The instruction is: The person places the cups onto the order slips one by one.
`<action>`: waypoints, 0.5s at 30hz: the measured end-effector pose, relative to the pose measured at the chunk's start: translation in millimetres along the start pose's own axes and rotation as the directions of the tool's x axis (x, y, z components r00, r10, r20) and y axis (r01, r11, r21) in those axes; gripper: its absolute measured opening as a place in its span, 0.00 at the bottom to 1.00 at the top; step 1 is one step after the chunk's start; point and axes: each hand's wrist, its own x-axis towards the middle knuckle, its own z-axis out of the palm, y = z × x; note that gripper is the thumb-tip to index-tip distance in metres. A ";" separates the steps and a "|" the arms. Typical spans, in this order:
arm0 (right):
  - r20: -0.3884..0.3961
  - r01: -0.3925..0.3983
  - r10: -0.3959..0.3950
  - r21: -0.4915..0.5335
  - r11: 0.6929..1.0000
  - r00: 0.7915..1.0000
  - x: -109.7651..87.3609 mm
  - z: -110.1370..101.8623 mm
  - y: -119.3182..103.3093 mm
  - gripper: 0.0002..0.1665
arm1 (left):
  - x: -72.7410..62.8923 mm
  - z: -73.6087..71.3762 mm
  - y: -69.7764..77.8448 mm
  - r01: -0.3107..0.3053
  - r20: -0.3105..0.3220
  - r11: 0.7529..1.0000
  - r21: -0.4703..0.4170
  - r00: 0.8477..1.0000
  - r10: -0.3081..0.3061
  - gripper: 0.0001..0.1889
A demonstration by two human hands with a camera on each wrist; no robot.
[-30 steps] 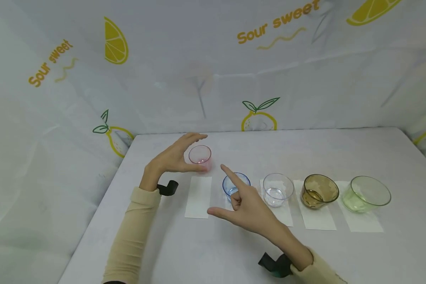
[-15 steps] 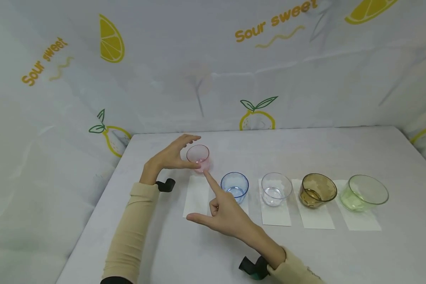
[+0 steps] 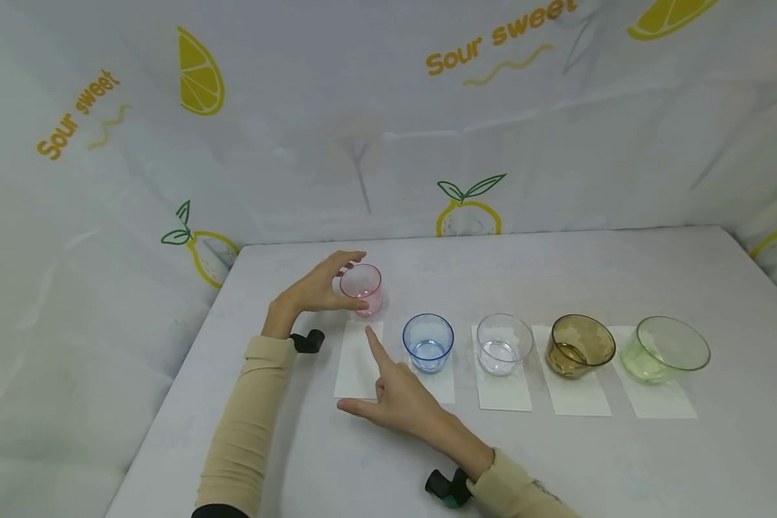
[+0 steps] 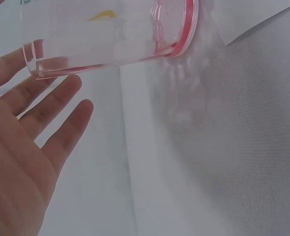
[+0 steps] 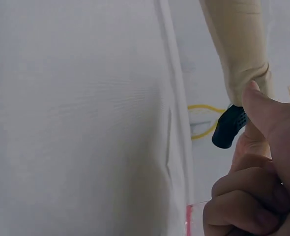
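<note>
In the head view my left hand (image 3: 324,286) is around a small pink glass (image 3: 370,306), thumb in front of it and fingers behind its far side. In the left wrist view the fingers (image 4: 66,98) are spread beside the glass's rim and some show through it; a firm grip is not visible. The glass stands on the table behind a white paper strip (image 3: 357,367). My right hand (image 3: 404,399) hovers near that strip with index finger and thumb stretched apart, its other fingers curled, holding nothing. To its right stands a blue glass (image 3: 429,349).
Farther right stand a colourless glass (image 3: 501,352), an amber glass (image 3: 573,360) and a wider green glass (image 3: 654,360), all on paper strips. A white cloth with lemon prints (image 3: 469,219) hangs along the table's back edge.
My right hand has swung left and down from in front of the blue glass to the leftmost paper strip. My left hand has closed in slightly on the pink glass, which stays in place.
</note>
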 end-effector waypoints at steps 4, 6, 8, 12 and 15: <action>-0.007 -0.032 0.032 -0.043 0.999 0.999 3.5 4.2 10.1 0.66 | 0.0 2.8 -0.8 0.006 -0.001 1.000 -0.003 1.000 -0.006 0.50; -0.013 -0.039 0.038 -0.058 0.998 0.999 5.2 5.8 14.4 0.65 | 0.2 4.8 -1.9 0.006 -0.001 1.000 0.003 1.000 -0.006 0.49; -0.015 -0.049 0.048 -0.062 0.997 0.999 6.9 7.3 17.8 0.63 | 0.3 7.2 -3.1 0.012 0.000 1.000 0.002 1.000 -0.012 0.49; -0.025 -0.068 0.066 -0.075 0.995 0.998 9.8 10.3 22.9 0.60 | -0.6 11.9 -6.2 0.024 -0.007 1.000 -0.011 1.000 -0.024 0.48; -0.038 -0.085 0.082 -0.099 0.991 0.996 11.2 12.6 25.4 0.60 | -1.2 15.4 -8.6 0.028 -0.019 0.999 -0.028 0.999 -0.028 0.48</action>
